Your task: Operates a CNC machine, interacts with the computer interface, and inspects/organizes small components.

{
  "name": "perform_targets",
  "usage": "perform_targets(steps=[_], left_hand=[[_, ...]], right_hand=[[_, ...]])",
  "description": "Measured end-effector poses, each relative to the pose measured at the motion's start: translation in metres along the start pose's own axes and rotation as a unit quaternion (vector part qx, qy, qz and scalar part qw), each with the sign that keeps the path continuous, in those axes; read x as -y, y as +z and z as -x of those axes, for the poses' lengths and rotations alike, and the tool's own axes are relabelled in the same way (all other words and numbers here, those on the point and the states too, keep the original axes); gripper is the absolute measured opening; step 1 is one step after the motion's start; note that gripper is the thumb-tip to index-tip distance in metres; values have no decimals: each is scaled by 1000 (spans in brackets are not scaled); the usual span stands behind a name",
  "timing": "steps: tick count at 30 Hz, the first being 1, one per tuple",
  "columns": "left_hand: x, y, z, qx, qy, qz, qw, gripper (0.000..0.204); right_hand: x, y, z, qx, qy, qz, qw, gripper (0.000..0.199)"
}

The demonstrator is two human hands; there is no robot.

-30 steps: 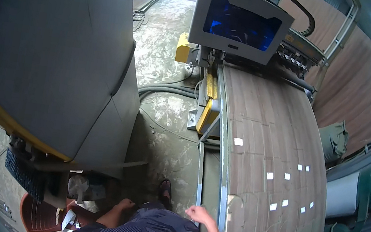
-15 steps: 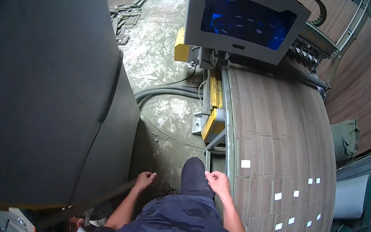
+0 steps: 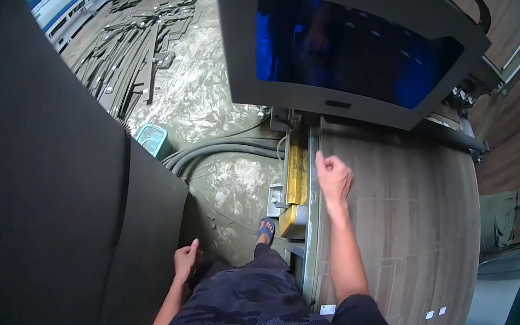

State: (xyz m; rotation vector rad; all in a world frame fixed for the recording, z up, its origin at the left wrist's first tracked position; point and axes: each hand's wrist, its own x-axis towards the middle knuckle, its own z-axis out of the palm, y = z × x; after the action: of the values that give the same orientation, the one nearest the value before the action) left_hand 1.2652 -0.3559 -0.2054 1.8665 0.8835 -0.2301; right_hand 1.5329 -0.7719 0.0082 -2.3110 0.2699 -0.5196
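My right hand (image 3: 334, 179) is raised above the left edge of a wood-grain panel (image 3: 393, 216), its fingers curled and nothing visible in them. The panel is scored into rectangular pieces and lies on a machine bed; small white labels (image 3: 327, 309) are stuck on its near part. Beyond that hand stands the machine's grey housing (image 3: 342, 106) with a dark blue window (image 3: 357, 49). My left hand (image 3: 186, 259) hangs low beside a large dark grey panel (image 3: 59, 200), loosely closed, with nothing seen in it.
A yellow rail (image 3: 297, 171) runs along the bed's left side. Thick grey hoses (image 3: 221, 149) cross the floor ahead, near a teal plastic basket (image 3: 152, 139). Scrap strips (image 3: 120, 61) lie in a heap at the far left. A green cloth (image 3: 499, 215) hangs right of the bed.
I have stepped forward, and the machine housing looks nearer. My right hand has risen and moved forward over the panel's edge. My left hand stays low. The teal basket has come into view.
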Motion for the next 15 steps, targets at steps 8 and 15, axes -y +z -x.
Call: perform_targets(steps=[8,15], left_hand=[[-258,114,-62,132,130,-23,982,61],[-416,216,-103,278,162,101,942,64]], right_hand=[[-28,68,-182,-11,-5,201,979,58],[-34,82,-207,-9,-51,263,963,55]])
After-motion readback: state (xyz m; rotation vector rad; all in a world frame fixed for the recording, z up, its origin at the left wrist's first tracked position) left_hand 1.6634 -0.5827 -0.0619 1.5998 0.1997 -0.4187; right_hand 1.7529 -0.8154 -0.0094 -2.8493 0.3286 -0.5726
